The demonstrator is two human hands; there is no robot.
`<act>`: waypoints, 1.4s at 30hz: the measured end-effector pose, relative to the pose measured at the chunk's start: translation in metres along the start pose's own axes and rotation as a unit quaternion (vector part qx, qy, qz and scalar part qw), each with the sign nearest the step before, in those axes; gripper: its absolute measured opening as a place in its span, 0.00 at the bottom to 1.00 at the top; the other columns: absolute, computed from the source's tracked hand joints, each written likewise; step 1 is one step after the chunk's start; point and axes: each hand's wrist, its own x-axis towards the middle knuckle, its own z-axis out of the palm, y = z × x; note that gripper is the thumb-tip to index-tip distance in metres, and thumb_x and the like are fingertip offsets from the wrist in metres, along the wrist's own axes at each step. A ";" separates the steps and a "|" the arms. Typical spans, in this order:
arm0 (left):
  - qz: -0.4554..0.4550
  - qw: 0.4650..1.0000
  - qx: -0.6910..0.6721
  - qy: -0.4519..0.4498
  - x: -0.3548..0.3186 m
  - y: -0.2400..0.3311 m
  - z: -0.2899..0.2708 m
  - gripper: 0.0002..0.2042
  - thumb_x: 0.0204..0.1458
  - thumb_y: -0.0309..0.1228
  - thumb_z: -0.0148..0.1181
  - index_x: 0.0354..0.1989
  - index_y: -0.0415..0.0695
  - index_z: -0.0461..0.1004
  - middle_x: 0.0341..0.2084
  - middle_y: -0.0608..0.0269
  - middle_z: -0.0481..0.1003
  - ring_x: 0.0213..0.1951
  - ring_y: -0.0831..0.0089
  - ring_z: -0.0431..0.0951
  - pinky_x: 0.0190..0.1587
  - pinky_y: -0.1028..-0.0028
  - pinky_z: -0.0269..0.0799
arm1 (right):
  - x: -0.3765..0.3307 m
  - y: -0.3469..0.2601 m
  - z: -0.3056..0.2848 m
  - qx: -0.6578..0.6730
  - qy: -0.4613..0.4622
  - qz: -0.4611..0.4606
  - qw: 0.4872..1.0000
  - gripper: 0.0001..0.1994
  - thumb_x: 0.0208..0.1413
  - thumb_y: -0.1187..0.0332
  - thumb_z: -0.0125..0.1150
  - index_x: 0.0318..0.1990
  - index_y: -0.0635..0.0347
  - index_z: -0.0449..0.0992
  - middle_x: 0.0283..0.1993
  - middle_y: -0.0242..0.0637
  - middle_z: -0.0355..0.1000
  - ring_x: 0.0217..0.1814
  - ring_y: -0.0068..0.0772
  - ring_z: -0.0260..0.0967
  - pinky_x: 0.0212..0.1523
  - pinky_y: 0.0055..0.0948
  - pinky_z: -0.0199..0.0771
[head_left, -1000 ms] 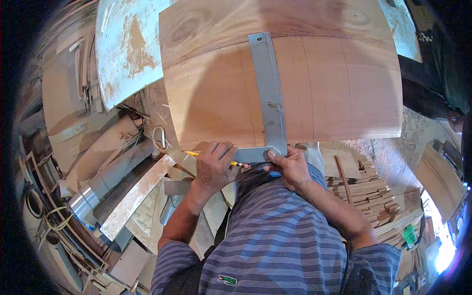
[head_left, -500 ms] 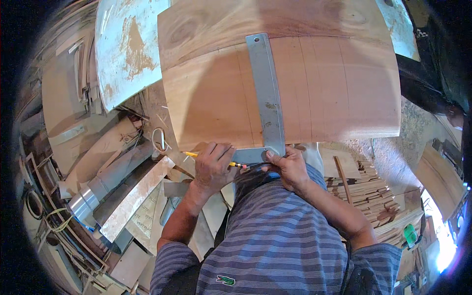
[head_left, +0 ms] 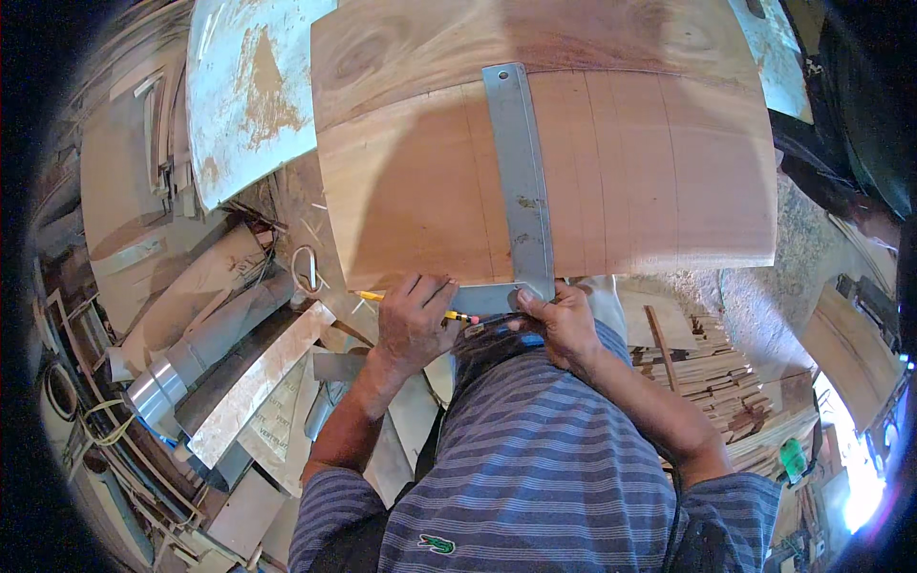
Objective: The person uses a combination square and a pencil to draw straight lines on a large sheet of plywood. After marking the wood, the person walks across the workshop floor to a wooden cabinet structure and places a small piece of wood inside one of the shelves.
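A wide wooden board (head_left: pixel 650 191) with several thin pencil lines lies on the workbench in front of me. A metal carpenter's square (head_left: pixel 521 181) rests on it, its long blade pointing away from me and its short arm along the board's near edge. My left hand (head_left: pixel 413 323) holds a yellow pencil (head_left: pixel 368 297) and presses on the short arm of the square. My right hand (head_left: pixel 565 320) grips the square's corner at the board's near edge.
A white, rust-stained panel (head_left: pixel 250 91) lies beyond the board on the left. Metal tubes (head_left: pixel 205 339), planks and offcuts are heaped at the left. Stacked thin wood strips (head_left: pixel 712 368) sit at the right, with a green object (head_left: pixel 793 458) lower right.
The square has shifted slightly to the left along the board's near edge, with both hands following it.
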 end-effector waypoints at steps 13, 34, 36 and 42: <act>-0.008 1.000 0.009 0.002 0.000 0.000 0.002 0.20 0.27 0.29 0.65 0.35 0.38 0.76 0.32 0.59 0.74 0.34 0.62 0.75 0.33 0.66 0.73 | -0.001 -0.002 0.002 0.004 0.005 -0.004 1.000 0.10 0.55 0.72 0.60 0.43 0.67 0.72 0.38 0.40 0.74 0.37 0.31 0.73 0.32 0.29 0.81; -0.006 1.000 -0.020 0.012 -0.009 -0.007 0.009 0.21 0.28 0.33 0.66 0.35 0.38 0.74 0.30 0.56 0.73 0.33 0.59 0.75 0.34 0.63 0.73 | -0.002 -0.005 0.005 0.005 0.005 -0.003 1.000 0.06 0.56 0.75 0.59 0.40 0.65 0.71 0.36 0.37 0.73 0.34 0.31 0.73 0.31 0.29 0.80; -0.010 1.000 -0.014 0.002 -0.008 -0.006 0.007 0.21 0.29 0.35 0.68 0.35 0.38 0.75 0.31 0.56 0.73 0.33 0.59 0.75 0.33 0.63 0.73 | -0.001 -0.005 0.004 0.011 0.007 -0.005 1.000 0.06 0.56 0.75 0.59 0.40 0.66 0.71 0.36 0.38 0.73 0.33 0.31 0.73 0.31 0.29 0.80; -0.009 1.000 0.001 -0.011 -0.006 -0.006 0.006 0.24 0.31 0.41 0.70 0.35 0.38 0.75 0.31 0.56 0.73 0.33 0.59 0.75 0.34 0.63 0.72 | 0.001 -0.004 0.002 0.009 0.009 -0.010 1.000 0.06 0.56 0.75 0.58 0.39 0.66 0.70 0.35 0.39 0.73 0.32 0.32 0.73 0.30 0.29 0.80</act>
